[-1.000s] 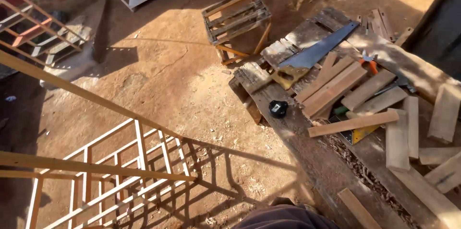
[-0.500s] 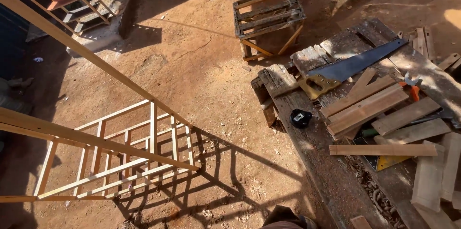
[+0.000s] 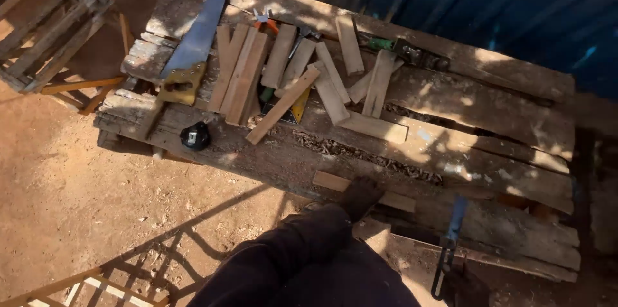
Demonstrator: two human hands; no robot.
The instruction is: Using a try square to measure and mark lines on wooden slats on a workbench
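A dark-sleeved arm reaches up from the bottom centre, and my left hand, deep in shadow, lies on a short wooden strip at the near edge of the rough plank workbench. Its fingers are too dark to make out. At the bottom right a dark shape that may be my right hand sits by the lower end of a blue-framed tool hanging at the bench front. Further back on the bench lie several cut wooden slats, a handsaw and a black tape measure.
Wood shavings fill a gap between planks. A yellow square shows under the slats, and a green-handled tool lies at the back. A slatted crate stands at the left, a blue corrugated wall behind, a lattice frame on the dirt.
The view has swung right from the dirt yard and lattice frames onto the workbench. My dark-sleeved arm has come into view with its hand on the strip at the bench edge.
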